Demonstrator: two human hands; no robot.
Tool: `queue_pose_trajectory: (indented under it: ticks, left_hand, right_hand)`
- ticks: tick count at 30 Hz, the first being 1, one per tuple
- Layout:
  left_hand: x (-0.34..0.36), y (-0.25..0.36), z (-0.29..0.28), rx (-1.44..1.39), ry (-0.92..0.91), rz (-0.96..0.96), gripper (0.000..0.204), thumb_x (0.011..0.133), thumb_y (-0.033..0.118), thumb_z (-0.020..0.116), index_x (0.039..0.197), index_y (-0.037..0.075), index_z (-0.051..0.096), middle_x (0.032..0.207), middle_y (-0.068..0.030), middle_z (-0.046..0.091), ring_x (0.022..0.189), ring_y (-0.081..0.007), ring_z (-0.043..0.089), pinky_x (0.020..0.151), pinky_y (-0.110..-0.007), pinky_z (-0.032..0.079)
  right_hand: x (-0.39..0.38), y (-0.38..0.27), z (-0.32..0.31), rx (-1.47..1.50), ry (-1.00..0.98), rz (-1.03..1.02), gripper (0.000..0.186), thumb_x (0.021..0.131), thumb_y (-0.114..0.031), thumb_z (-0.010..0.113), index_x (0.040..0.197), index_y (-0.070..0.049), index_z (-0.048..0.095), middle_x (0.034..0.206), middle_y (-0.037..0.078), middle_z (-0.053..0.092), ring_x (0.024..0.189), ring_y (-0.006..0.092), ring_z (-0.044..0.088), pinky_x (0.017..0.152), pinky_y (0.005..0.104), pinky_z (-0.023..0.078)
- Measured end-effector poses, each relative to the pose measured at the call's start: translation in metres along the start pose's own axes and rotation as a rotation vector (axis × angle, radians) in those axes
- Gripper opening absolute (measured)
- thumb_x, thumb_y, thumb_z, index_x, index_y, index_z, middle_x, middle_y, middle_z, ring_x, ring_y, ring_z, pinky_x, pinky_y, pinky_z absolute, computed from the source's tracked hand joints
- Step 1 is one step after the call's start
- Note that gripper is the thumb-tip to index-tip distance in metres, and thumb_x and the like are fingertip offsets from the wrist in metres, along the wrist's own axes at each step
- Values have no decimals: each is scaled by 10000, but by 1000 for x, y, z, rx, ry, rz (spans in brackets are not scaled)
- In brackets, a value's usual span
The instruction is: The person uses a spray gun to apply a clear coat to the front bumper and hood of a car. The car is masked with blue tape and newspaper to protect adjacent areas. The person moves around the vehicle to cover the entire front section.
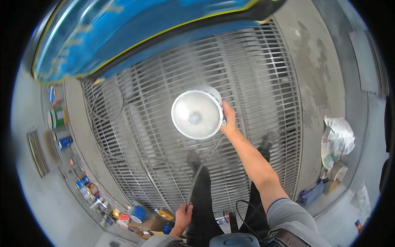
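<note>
My right hand (229, 118) is closed round the handle of a paint spray gun, out in front of me at mid-view. Its round cup with a whitish lid (193, 109) hides most of the gun body. From below the gun an air hose (198, 175) runs back toward me, and my left hand (183, 215) grips it beside my left thigh. Ahead, a large curved panel (135, 31) is covered in blue film, edged with yellow tape and a dark lower strip. The gun is apart from the panel. A pale haze hangs over the grating between them.
I stand on a metal floor grating (263, 103), where more hose (96, 140) lies looped at left. Several cans and bottles (92, 191) line the left wall, with a blue roll (138, 214) near a cardboard box (150, 224). Crumpled plastic (338, 138) lies along the right wall.
</note>
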State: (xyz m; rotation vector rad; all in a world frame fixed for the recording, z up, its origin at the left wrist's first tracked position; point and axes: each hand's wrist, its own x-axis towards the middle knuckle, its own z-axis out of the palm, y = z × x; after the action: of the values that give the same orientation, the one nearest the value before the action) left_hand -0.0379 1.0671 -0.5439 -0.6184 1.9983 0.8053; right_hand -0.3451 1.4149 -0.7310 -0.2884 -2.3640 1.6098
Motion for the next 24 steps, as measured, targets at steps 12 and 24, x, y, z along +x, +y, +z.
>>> queue_pose_trajectory:
  ticks: [12, 24]
  left_hand:
    - [-47, 269, 165, 334, 78, 232, 314, 992, 270, 727, 1225, 60, 717, 998, -221, 771, 958, -409, 754, 820, -478, 572]
    - [-20, 450, 270, 253, 58, 219, 461, 990, 274, 747, 1343, -9, 659, 1080, -283, 749, 1006, -465, 734, 869, -473, 573]
  right_hand:
    - [85, 98, -394, 106, 73, 92, 431, 769, 9, 758, 1187, -73, 690, 1006, 181, 739, 912, 410, 737, 808, 411, 575]
    - [270, 137, -593, 99, 281, 189, 238, 909, -98, 824, 1101, -23, 705, 836, 85, 714, 754, 104, 602, 730, 295, 523]
